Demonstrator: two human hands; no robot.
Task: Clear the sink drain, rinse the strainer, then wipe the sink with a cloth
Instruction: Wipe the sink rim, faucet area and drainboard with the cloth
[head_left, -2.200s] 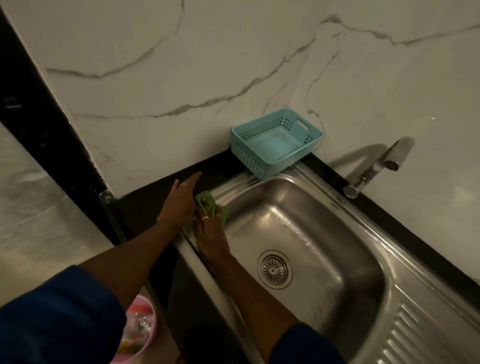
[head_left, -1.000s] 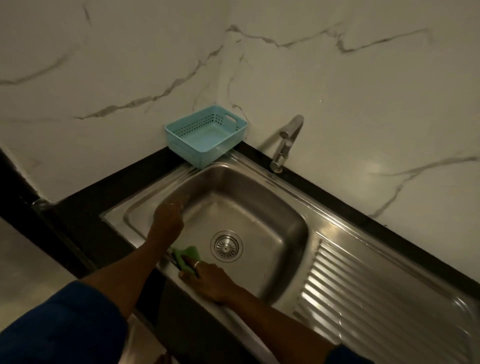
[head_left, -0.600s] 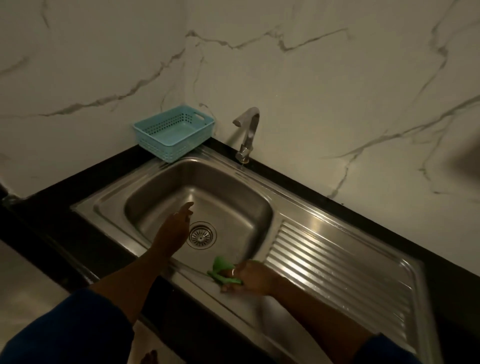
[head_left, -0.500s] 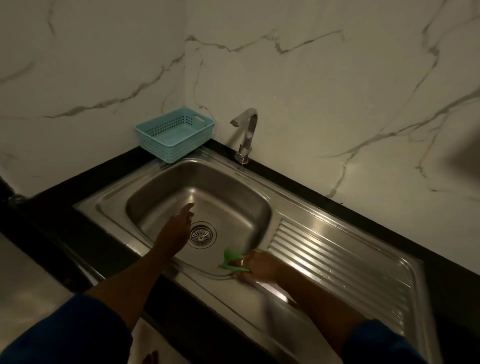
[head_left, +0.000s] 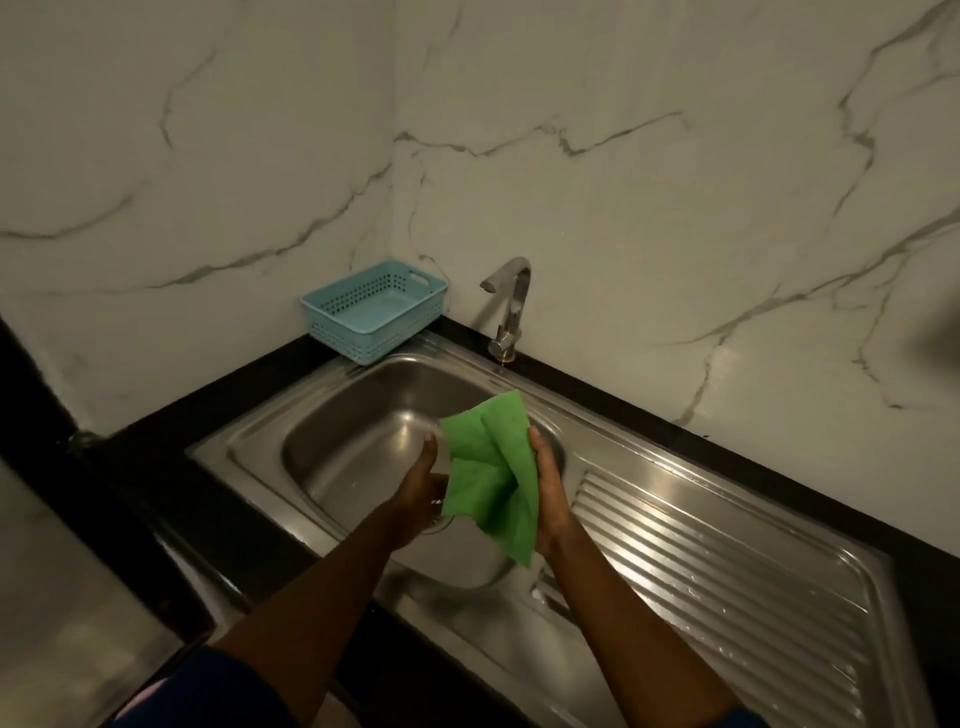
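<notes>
A green cloth (head_left: 493, 478) hangs unfolded in the air above the steel sink (head_left: 363, 431). My right hand (head_left: 550, 493) grips its right edge. My left hand (head_left: 421, 488) touches the cloth's left side with the thumb up; its fingers are hidden behind the cloth. The drain strainer (head_left: 439, 522) lies at the bottom of the basin, mostly covered by my left hand and the cloth. The tap (head_left: 509, 306) stands at the back rim with no water running.
A light blue plastic basket (head_left: 374, 312) sits in the back corner on the black counter (head_left: 208, 415). The ribbed steel drainboard (head_left: 727, 571) stretches to the right of the basin. Marble walls close off the back and left.
My right hand has lifted the cloth off the sink's front rim and it now hangs unfolded above the basin. My left hand has come over to the cloth.
</notes>
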